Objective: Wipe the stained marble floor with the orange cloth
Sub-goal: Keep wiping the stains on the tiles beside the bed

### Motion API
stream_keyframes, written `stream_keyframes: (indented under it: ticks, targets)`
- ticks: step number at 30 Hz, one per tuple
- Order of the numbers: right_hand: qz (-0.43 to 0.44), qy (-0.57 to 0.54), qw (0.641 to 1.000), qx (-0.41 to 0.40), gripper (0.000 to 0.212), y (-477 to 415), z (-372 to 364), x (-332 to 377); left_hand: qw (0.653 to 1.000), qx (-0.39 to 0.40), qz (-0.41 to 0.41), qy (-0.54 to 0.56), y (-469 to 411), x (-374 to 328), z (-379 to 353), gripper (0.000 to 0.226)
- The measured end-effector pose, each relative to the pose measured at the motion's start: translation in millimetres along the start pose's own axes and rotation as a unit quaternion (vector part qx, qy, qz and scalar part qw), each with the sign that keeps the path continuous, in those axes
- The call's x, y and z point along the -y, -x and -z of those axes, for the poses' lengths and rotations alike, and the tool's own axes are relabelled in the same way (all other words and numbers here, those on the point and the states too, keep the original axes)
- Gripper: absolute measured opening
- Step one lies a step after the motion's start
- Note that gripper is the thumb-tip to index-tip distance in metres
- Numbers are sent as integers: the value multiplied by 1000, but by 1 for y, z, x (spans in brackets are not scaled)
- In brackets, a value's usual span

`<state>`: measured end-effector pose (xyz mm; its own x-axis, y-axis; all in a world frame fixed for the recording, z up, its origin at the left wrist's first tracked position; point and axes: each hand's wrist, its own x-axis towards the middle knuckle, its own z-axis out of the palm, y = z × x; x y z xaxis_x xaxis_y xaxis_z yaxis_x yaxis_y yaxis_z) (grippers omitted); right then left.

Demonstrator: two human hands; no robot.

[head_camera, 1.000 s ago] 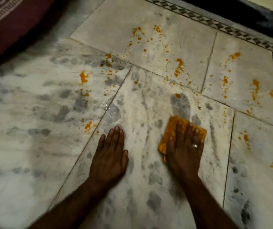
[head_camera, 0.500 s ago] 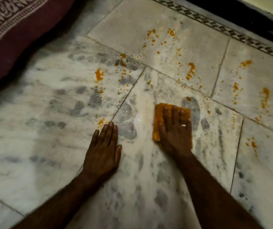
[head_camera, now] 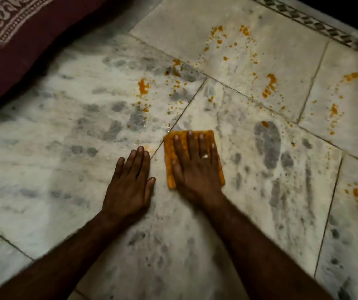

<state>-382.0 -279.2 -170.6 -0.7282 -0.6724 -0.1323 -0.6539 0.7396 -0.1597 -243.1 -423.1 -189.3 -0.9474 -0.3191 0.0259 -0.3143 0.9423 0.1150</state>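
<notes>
The marble floor (head_camera: pixel 69 131) is white with grey veins and carries orange stains (head_camera: pixel 143 87) spattered across the tiles ahead and to the right. A folded orange cloth (head_camera: pixel 168 156) lies flat on the floor near a tile joint. My right hand (head_camera: pixel 197 167) presses flat on top of it, fingers spread, a ring on one finger. Only the cloth's left and far edges show around the hand. My left hand (head_camera: pixel 130 187) rests palm down on the bare marble just left of the cloth, holding nothing.
A dark red patterned fabric (head_camera: pixel 17 40) lies along the far left. A patterned border strip (head_camera: pixel 316 24) runs along the far right edge of the floor. More orange splashes (head_camera: pixel 270 85) sit on the far tiles and at the right (head_camera: pixel 355 192).
My right hand has slid the cloth to the left, from the right tile toward the tile joint beside my left hand. The left hand has stayed planted on the floor.
</notes>
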Motion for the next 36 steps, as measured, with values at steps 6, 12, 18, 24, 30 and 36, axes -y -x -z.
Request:
stream_keyframes:
  ticks: [6,12,18,24,30,36]
  targets:
    - [-138,-1,990,3,66,-9,16,-61,1000,7,21,-1,-4,12,5,66]
    - [11,12,1000,-12,69,74,-15,18,997,12,76,14,-13,41,7,68]
    - [103,2,995,-2,67,-23,-8,47,997,6,79,22,-24,49,7,66]
    - [-61,16,998,-11,67,-41,6,-19,995,19,86,49,-30,64,9,72]
    - [24,11,999,-39,69,48,-19,42,993,18,100,66,-33,82,14,70]
    - [178,-16,984,-23,61,-37,-19,90,989,-13,138,51,-36,88,9,63]
